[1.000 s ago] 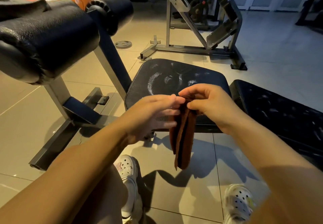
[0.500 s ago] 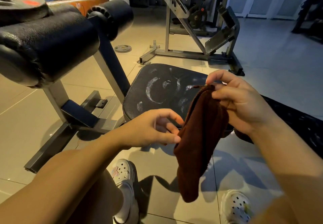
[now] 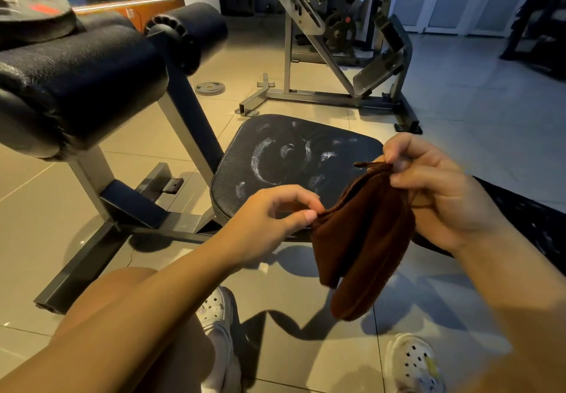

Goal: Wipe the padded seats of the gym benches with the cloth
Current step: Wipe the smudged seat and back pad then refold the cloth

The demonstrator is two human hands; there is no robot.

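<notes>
Tiled gym floor [image 3: 171, 135] all around, dim light, and both hands are up in front of the seat pad. Right hand [image 3: 435, 196] first: thumb and forefinger pinch the top edge of the brown cloth [image 3: 364, 233], the other fingers curled loosely behind it. Left hand [image 3: 269, 224] comes in from the side, thumb and fingertips nipping the cloth's left fold, the rest of that hand relaxed. Between them the cloth hangs in a doubled drape, its lower end dangling free above the floor, clear of the pad.

By the look of it, this is soft, light, floppy stuff: it sags wherever nobody holds it, so corners or a folded edge are the places to take hold, and a bunched handful would likely press better for wiping.

Beyond the fingers sits the black padded seat [image 3: 294, 159], streaked with pale swirling marks across its top. A second dark pad [image 3: 533, 218] lies just to the right. Up left, a thick roller pad [image 3: 76, 80] on its steel frame, a weight plate [image 3: 30, 15] resting on top.

No containers in view, so nothing to report there.
</notes>
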